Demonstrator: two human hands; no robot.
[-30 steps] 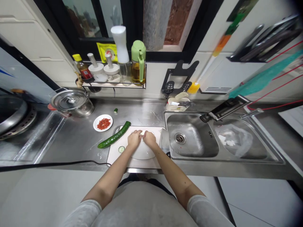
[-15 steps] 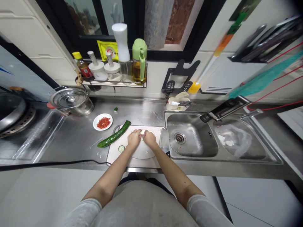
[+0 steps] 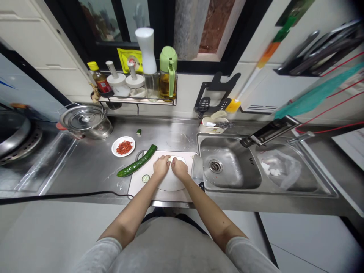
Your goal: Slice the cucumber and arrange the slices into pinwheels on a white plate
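My left hand (image 3: 161,167) and my right hand (image 3: 179,168) meet over a white plate (image 3: 170,184) that lies on a pale cutting board (image 3: 139,182). Both hands have curled fingers pinched together on a small pale item I cannot make out, above the plate's far rim. A long green cucumber (image 3: 137,162) lies slanted across the board's far left corner. One cucumber slice (image 3: 145,178) rests on the board just left of my left hand.
A small white dish of chopped red chilli (image 3: 123,146) and a cucumber end (image 3: 138,132) sit on the steel counter. A lidded steel pot (image 3: 84,121) stands left, a sink (image 3: 227,167) right, condiment bottles (image 3: 166,74) on a rack behind. A black cable (image 3: 62,196) runs along the front edge.
Nothing has visibly changed apart from a slight shift of the camera; both hands stay pinched together over the plate.
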